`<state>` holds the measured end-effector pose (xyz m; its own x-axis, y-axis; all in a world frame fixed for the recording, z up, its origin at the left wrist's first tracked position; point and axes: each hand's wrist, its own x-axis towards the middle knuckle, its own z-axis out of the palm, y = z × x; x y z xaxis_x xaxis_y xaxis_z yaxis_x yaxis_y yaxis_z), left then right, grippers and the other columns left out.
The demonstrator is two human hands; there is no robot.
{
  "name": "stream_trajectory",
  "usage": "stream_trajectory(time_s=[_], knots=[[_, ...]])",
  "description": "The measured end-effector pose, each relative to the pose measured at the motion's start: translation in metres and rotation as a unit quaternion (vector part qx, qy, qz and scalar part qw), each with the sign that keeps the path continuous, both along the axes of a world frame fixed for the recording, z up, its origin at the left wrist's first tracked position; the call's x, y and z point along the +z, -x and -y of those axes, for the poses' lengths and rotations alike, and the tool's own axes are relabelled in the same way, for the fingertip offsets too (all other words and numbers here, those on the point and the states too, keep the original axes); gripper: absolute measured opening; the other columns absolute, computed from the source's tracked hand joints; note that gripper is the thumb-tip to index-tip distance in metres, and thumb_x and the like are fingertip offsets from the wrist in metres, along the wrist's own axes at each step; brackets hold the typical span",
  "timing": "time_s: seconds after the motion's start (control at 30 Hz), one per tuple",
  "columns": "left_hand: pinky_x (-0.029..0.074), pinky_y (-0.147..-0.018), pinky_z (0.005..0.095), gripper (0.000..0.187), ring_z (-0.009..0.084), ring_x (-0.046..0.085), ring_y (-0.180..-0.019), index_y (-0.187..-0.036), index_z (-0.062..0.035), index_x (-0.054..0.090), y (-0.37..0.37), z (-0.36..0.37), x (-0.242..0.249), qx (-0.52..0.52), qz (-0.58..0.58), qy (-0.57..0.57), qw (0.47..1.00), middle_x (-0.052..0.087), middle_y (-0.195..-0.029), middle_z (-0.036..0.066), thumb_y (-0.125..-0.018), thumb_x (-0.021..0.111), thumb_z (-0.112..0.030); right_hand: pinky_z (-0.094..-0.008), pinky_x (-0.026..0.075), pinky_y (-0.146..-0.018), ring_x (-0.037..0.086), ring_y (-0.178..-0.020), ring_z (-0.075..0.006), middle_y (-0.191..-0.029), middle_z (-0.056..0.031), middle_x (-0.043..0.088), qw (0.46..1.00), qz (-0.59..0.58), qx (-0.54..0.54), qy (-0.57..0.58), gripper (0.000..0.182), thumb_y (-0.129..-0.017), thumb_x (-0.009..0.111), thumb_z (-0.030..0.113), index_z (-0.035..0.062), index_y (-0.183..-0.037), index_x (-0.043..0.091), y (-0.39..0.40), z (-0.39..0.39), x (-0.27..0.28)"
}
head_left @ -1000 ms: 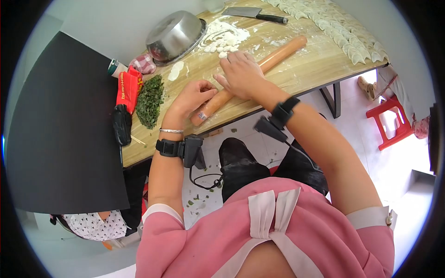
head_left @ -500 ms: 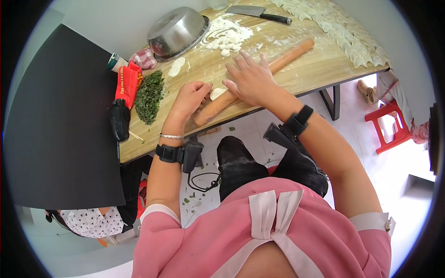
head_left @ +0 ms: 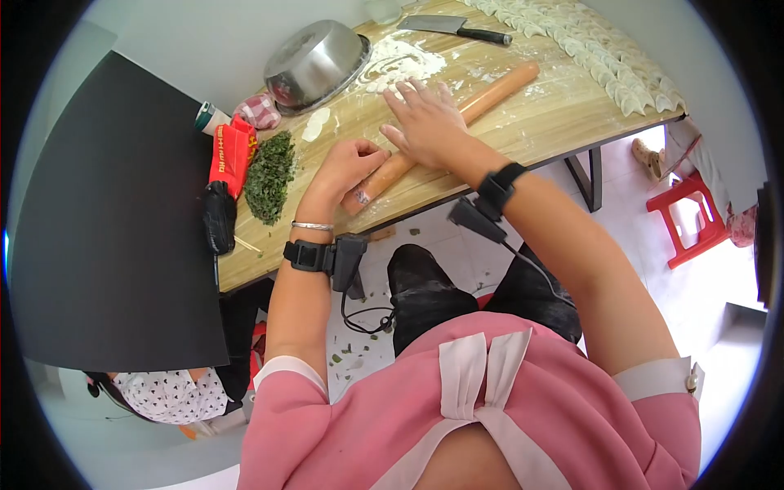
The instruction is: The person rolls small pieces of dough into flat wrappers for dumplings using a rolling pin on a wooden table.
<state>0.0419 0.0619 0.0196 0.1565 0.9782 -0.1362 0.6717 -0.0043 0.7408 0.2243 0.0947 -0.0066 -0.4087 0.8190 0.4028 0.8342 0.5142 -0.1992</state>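
Observation:
My right hand lies flat across a wooden rolling pin, palm pressing on it and fingers spread. The pin rests slantwise on the floured wooden table. At the pin's near end, my left hand has its fingers curled into a pinch against the pin's side. The round dough wrapper at those fingertips is now hidden behind the pin and the hand. Flat white dough rounds lie farther back. Beyond my right hand are flour and small dough pieces.
A steel bowl sits upside down at the back, near a cleaver. Rows of dumplings cover the far right. Chopped greens and a red packet are at left. A red stool stands right; another person is lower left.
The rolling pin has rolled toward the left and over the dough wrapper, which showed before. My right hand has shifted left with it; my left fingertips now meet the pin.

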Motion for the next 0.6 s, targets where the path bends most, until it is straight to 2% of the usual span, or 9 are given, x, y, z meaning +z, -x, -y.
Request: stream_trajectory(time_s=[0.1, 0.13, 0.2, 0.23, 0.3, 0.43, 0.53, 0.6], knots=[[0.042, -0.057, 0.0244, 0.019, 0.0066, 0.052, -0.067, -0.087, 0.0032, 0.065, 0.003, -0.001, -0.004, -0.048, -0.003, -0.016, 0.999, 0.06, -0.074, -0.001, -0.083, 0.068, -0.015, -0.0574, 0.016, -0.114, 0.027, -0.142, -0.0302, -0.15, -0.0127, 0.036, 0.997, -0.037, 0.0, -0.063, 0.06, -0.098, 0.038, 0.047, 0.01, -0.145, 0.037, -0.015, 0.019, -0.01], [0.042, -0.057, 0.0244, 0.019, 0.0066, 0.052, -0.067, -0.087, 0.0032, 0.065, 0.001, 0.001, -0.003, -0.047, -0.002, -0.016, 0.999, 0.06, -0.074, -0.001, -0.083, 0.068, -0.015, -0.0574, 0.016, -0.114, 0.027, -0.142, -0.0302, -0.15, -0.0127, 0.036, 0.997, -0.036, 0.0, -0.062, 0.06, -0.098, 0.038, 0.047, 0.01, -0.145, 0.037, -0.02, 0.025, -0.012], [0.042, -0.053, 0.0243, 0.016, 0.0082, 0.052, -0.061, -0.085, 0.0024, 0.066, -0.001, 0.005, 0.0, -0.035, -0.004, -0.029, 0.999, 0.06, -0.071, 0.001, -0.079, 0.071, -0.011, -0.0592, 0.017, -0.113, 0.029, -0.141, -0.0291, -0.147, -0.0117, 0.041, 0.998, -0.028, 0.027, -0.048, 0.053, -0.098, 0.038, 0.046, 0.0105, -0.137, 0.048, -0.032, 0.036, -0.011], [0.042, -0.053, 0.0243, 0.016, 0.0082, 0.052, -0.061, -0.085, 0.0024, 0.066, -0.002, 0.007, -0.002, -0.035, -0.004, -0.031, 0.999, 0.06, -0.071, 0.001, -0.079, 0.071, -0.011, -0.0592, 0.017, -0.113, 0.029, -0.141, -0.0291, -0.147, -0.0117, 0.041, 0.998, -0.028, 0.027, -0.05, 0.053, -0.098, 0.038, 0.046, 0.0105, -0.137, 0.048, -0.039, 0.043, -0.008], [0.041, -0.052, 0.0238, 0.013, 0.0071, 0.051, -0.06, -0.083, 0.0016, 0.065, -0.002, 0.013, -0.007, 0.073, 0.143, -0.006, 0.987, 0.06, -0.07, 0.001, -0.08, 0.069, -0.01, -0.0599, 0.017, -0.113, 0.028, -0.142, -0.0281, -0.145, -0.0092, 0.043, 0.999, 0.014, 0.038, -0.001, 0.048, -0.1, 0.035, 0.041, 0.01, -0.134, 0.051, -0.048, 0.055, -0.004], [0.039, -0.051, 0.0238, 0.014, 0.0065, 0.049, -0.058, -0.08, 0.0008, 0.064, 0.0, 0.02, -0.012, 0.087, 0.137, -0.02, 0.987, 0.059, -0.07, 0.0, -0.083, 0.068, -0.013, -0.0611, 0.018, -0.112, 0.029, -0.141, -0.0282, -0.143, -0.0102, 0.046, 0.999, 0.014, 0.037, -0.02, 0.048, -0.1, 0.035, 0.04, 0.0098, -0.133, 0.051, -0.048, 0.055, -0.005], [0.037, -0.05, 0.0245, 0.022, 0.0067, 0.047, -0.057, -0.078, 0.0007, 0.064, 0.004, 0.016, -0.006, 0.097, 0.093, 0.005, 0.991, 0.058, -0.069, 0.0, -0.086, 0.067, -0.019, -0.0627, 0.02, -0.111, 0.029, -0.142, -0.0277, -0.146, -0.0095, 0.043, 0.998, 0.063, 0.017, 0.018, 0.05, -0.1, 0.035, 0.04, 0.0086, -0.136, 0.049, -0.03, 0.035, 0.001], [0.037, -0.05, 0.0249, 0.029, 0.0066, 0.047, -0.057, -0.079, 0.002, 0.065, 0.008, 0.009, -0.009, 0.099, 0.131, 0.021, 0.986, 0.057, -0.068, -0.001, -0.089, 0.064, -0.025, -0.0635, 0.02, -0.11, 0.028, -0.142, -0.0271, -0.149, -0.0097, 0.038, 1.0, 0.012, -0.007, 0.0, 0.051, -0.1, 0.034, 0.038, 0.0072, -0.14, 0.044, -0.013, 0.016, -0.005]])
